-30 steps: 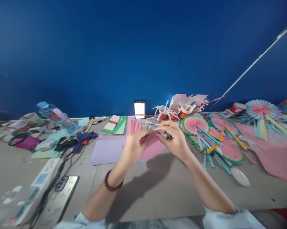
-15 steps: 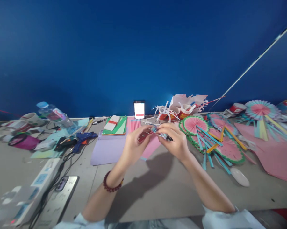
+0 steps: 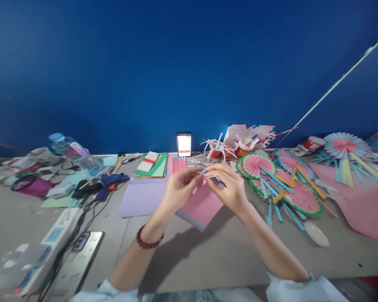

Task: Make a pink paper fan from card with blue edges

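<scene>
A pink sheet of paper with a light-blue strip along its lower edge hangs between my hands above the table. My left hand is closed, pinching the sheet's upper part between thumb and fingers. My right hand meets it at the top, its thumb and fingers also closed on the paper. A small light-blue folded edge shows between the fingertips. Something greyish lies under my right fingers, too hidden to name. A beaded bracelet circles my left wrist.
At left lie a purple sheet, a blue glue gun, a tilted bottle, a power strip and a phone. A lit phone stands against the wall. Pleated watermelon fans and a white spoon lie right.
The pink sheet has swung down and turned, so its broad face now shows below my hands. The dark piece under my right hand is less visible. My hands have barely moved.
</scene>
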### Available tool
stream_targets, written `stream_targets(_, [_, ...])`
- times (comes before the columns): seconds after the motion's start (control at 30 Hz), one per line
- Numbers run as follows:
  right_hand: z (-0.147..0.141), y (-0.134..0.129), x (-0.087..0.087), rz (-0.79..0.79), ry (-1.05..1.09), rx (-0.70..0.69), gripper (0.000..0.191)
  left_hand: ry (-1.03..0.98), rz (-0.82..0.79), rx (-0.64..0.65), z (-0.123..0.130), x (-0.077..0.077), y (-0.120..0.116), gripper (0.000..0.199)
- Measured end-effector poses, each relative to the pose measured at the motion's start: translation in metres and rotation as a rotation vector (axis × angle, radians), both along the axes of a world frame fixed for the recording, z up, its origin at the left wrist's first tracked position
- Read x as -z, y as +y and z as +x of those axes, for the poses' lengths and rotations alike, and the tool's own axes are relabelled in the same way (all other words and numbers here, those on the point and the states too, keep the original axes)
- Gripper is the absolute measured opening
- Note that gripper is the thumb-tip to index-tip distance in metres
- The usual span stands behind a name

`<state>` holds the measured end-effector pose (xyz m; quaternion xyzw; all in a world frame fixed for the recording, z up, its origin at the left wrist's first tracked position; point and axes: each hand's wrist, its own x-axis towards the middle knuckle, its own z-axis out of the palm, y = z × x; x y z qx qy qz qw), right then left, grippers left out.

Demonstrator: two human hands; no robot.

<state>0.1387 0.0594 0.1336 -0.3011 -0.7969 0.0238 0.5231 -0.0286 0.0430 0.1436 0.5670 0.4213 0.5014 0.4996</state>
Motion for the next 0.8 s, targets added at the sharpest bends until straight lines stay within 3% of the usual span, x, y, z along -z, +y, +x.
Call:
stream_targets(0.17, [-0.002, 0.000, 0.003, -0.021, -0.023, -0.008, 0.016, -0.004, -0.050, 0.043, -0.003, 0.005, 0.007, 0.030])
stream_targets(0.3, [-0.005, -0.001, 0.005, -0.043, -0.027, 0.026, 0.016, 0.023, -0.040, -0.029, -0.002, 0.008, 0.010, 0.025])
stream_targets(0.63, [-0.016, -0.009, 0.008, 0.085, -0.166, 0.303, 0.011, 0.030, 0.039, -0.153, 0.011, 0.016, 0.006, 0.011])
stream_targets(0.8, [-0.013, -0.010, 0.006, 0.056, -0.012, 0.294, 0.011, 0.075, 0.090, -0.187, 0.014, 0.013, 0.000, 0.010])
